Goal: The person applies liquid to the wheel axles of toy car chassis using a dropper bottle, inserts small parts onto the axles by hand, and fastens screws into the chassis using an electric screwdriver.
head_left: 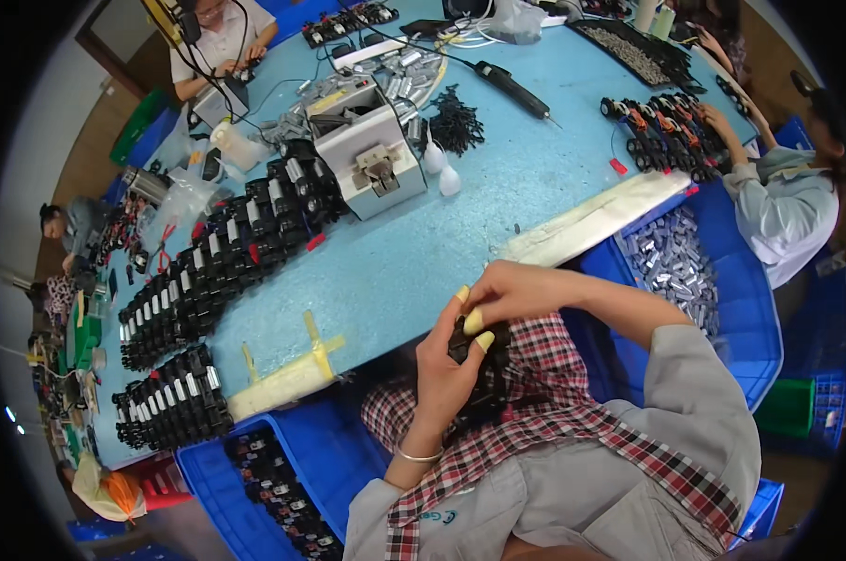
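My left hand (444,366) is wrapped round a black toy car chassis (487,381), held above my lap at the table's front edge. My right hand (514,292) bends over it from the right, with fingertips pinched together at the chassis top. Whatever small thing sits in that pinch is hidden. Yellow finger cots cover the tips of several fingers. The chassis is partly covered by my hands, and its lower side is in shadow against the checked apron (544,360).
Rows of black chassis with silver cylinders (226,248) line the table's left. Behind stands a white-grey metal box (371,154), near a pile of black parts (456,120) and an electric screwdriver (512,89). A blue bin of silver parts (671,257) is at right. Co-workers sit around.
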### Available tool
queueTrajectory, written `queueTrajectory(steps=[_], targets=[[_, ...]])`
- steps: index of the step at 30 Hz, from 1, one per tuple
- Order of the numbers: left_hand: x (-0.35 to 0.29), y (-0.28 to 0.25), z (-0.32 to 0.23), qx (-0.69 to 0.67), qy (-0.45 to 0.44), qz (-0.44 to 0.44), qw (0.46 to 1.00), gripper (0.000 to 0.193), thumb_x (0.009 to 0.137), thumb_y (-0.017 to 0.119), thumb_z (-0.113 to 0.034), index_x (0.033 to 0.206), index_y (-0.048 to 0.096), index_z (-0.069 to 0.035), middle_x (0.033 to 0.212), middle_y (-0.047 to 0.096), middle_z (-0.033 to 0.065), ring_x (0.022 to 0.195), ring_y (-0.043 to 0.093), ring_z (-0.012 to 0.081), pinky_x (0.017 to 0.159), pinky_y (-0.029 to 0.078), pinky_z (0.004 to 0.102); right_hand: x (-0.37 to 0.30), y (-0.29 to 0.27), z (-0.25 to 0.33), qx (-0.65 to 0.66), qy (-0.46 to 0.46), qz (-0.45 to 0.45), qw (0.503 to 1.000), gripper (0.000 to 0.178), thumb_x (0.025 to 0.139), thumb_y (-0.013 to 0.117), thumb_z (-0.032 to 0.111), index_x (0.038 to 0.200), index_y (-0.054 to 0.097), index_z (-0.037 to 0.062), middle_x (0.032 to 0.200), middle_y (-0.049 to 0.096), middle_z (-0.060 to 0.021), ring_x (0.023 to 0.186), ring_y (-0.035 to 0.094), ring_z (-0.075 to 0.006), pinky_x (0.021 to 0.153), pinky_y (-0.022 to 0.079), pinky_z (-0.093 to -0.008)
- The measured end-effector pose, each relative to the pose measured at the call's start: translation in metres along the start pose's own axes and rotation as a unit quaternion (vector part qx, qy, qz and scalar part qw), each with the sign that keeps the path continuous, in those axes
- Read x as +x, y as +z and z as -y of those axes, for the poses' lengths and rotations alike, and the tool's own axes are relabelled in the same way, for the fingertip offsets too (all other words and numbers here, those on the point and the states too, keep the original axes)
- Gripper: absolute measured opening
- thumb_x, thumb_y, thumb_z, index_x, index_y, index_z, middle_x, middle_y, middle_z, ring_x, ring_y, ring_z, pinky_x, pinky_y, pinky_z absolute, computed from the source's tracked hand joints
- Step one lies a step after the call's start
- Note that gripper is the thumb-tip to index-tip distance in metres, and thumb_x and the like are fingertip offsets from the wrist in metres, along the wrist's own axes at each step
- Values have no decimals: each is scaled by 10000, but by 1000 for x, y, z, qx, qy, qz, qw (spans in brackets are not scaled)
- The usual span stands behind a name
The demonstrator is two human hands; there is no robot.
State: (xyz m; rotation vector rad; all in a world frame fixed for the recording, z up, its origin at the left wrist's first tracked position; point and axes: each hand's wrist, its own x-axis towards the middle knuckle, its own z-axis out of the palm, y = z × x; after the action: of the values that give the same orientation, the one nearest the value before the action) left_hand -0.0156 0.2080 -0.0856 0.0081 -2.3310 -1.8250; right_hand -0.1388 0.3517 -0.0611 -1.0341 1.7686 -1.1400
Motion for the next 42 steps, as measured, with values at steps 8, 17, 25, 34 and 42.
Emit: queueTrajectory(steps=[8, 17, 25, 34, 42], targets=[[13, -13, 39, -217, -153, -112, 957, 388, 804, 588, 38, 1186, 526, 8, 1046, 629, 113, 907, 584, 140, 812, 481, 270, 84, -81, -110, -161, -19, -483, 861, 316, 692, 707, 210, 960, 637, 57, 867, 624, -92, 756, 606, -249, 681, 481, -347], [16, -16, 58, -216, -266, -116, 932, 341, 804, 576, 45, 1143, 542, 37, 1036, 629, 117, 912, 585, 150, 822, 475, 279, 78, -175, -123, -285, 29, -509, 812, 342, 675, 724, 206, 979, 633, 80, 877, 604, -107, 769, 591, -263, 683, 477, -374], [34, -4, 53, -173, -305, -81, 933, 329, 803, 628, -21, 1127, 574, 3, 1001, 620, 54, 883, 561, 103, 785, 461, 231, 84, -319, -173, -356, 286, -446, 770, 568, 737, 641, 406, 1124, 478, 23, 937, 616, -224, 903, 614, -363, 795, 475, -424], [8, -27, 44, -182, -292, -32, 938, 443, 733, 625, 4, 1168, 538, -4, 1041, 574, 49, 919, 542, 105, 813, 455, 242, 100, -167, 111, 127, -398, -418, 806, 396, 764, 636, 114, 1107, 455, 35, 703, 562, -73, 635, 574, -155, 643, 476, -281], [-1, -39, 39, -190, -299, -125, 927, 666, 712, 652, 32, 1315, 379, -41, 1216, 488, 151, 1050, 542, 224, 782, 517, 297, 172, -104, 74, 89, -317, -402, 854, 62, 754, 570, 44, 718, 547, -1, 556, 541, -54, 480, 513, -117, 498, 427, -255]])
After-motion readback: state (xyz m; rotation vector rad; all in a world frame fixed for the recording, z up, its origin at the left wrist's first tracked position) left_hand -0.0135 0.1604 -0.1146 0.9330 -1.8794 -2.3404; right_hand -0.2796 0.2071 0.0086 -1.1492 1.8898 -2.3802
